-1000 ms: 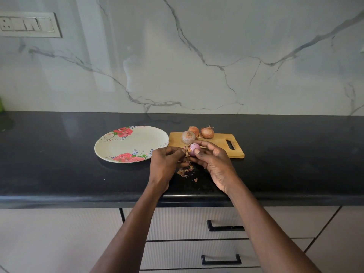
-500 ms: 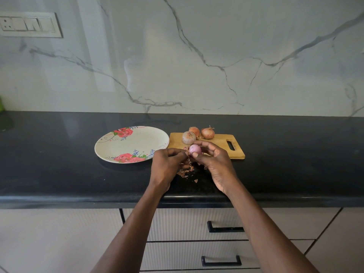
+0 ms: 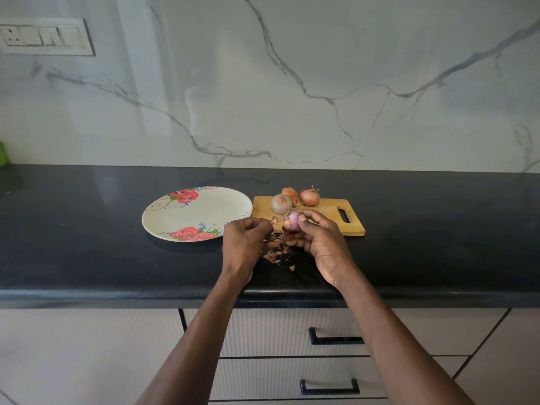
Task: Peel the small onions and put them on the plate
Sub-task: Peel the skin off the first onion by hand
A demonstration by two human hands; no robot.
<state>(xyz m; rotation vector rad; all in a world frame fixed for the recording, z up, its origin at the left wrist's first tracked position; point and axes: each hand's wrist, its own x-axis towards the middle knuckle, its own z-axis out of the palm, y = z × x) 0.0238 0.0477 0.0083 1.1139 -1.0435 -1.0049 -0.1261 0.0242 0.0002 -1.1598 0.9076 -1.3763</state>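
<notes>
Black countertop point(image 3: 87, 244) spans the middle of the frame, under a marble wall. Floral plate point(image 3: 163, 220) sits left of centre, bare of onions. Wooden cutting board point(image 3: 327, 211) lies just right of the plate; three unpeeled onions point(image 3: 309, 197) are grouped at its far left end. Right hand point(image 3: 324, 244), centre frame, has thumb and fingers curled round a partly peeled onion point(image 3: 293, 222), pink flesh exposed, held above the board's near left corner. Left hand point(image 3: 242, 244), beside it, pinches a scrap of skin point(image 3: 273, 220) just apart from the onion. Peel scraps point(image 3: 274, 255) lie on the counter below the hands.
</notes>
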